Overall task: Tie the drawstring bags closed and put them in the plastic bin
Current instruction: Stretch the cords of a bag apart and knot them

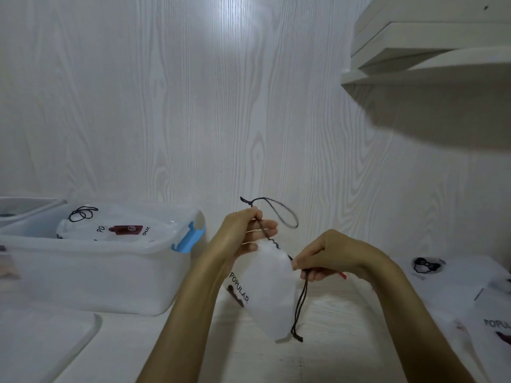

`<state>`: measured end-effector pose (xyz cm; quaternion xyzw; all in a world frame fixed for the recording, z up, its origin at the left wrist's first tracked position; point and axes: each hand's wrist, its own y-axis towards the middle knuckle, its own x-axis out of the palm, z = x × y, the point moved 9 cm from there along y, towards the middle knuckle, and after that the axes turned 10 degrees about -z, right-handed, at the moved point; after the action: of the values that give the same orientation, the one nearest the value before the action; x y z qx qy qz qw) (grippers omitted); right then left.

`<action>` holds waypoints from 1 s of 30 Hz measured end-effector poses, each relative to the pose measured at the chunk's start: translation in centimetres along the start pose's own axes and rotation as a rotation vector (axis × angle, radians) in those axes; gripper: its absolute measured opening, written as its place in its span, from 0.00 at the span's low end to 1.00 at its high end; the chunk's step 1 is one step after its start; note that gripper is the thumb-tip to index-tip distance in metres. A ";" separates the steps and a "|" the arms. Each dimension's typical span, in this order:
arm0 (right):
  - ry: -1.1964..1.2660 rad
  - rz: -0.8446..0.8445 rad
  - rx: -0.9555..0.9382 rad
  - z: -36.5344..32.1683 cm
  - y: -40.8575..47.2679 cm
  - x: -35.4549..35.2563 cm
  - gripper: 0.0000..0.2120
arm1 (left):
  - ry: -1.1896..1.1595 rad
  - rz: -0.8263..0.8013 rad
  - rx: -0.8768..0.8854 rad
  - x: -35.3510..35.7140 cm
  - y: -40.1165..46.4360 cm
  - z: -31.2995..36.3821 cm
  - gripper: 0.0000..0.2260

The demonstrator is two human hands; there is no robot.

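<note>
Head view: right of the plastic bin (pixel 91 275), the left hand (pixel 243 233) pinches one drawstring loop (pixel 279 214). The right hand (pixel 329 255) pinches the other cord (pixel 300 308) of the white bag (pixel 269 288)

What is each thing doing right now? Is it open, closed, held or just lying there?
Held bag: in the air, mouth gathered, cords not yet knotted.
Left hand: pinches one black cord.
Right hand: pinches the other cord.
Plastic bin: open, no lid on it.
Bag in the bin: lying inside.
Bags on the right: lying on the table.
</note>
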<state>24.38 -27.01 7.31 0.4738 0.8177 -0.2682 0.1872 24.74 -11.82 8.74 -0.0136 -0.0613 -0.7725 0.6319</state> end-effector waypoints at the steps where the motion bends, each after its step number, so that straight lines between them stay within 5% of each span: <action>1: 0.068 -0.014 -0.004 0.2 -0.2 -0.2 0.06 | 0.071 0.017 -0.018 -0.3 0.1 -0.2 0.11; 7: 0.271 -0.147 -0.025 0.4 -0.5 0.8 0.11 | 0.328 -0.044 -0.048 0.2 0.2 -0.8 0.10; 11: 0.432 -0.220 -0.215 -1.6 -0.1 1.5 0.08 | 0.372 -0.041 -0.045 0.5 0.4 -1.0 0.10; 15: 0.563 -0.106 -0.340 -2.2 0.9 0.7 0.12 | 0.398 -0.094 -0.080 0.7 0.6 -1.2 0.10; 20: 0.423 0.149 -0.389 -2.4 0.7 -0.7 0.15 | 0.281 -0.244 -0.119 1.8 0.6 -1.6 0.13; 25: 0.306 0.194 -0.374 -2.4 0.1 -1.3 0.08 | 0.238 -0.326 -0.114 2.4 0.5 -1.5 0.10; 30: 0.238 0.184 -0.412 -3.3 0.1 -1.3 0.05 | 0.525 -0.322 -0.036 2.5 0.2 -0.9 0.11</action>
<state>24.88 -25.77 10.61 0.5264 0.8246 -0.0202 0.2061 24.53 -14.37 8.06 0.1848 0.1164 -0.8407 0.4954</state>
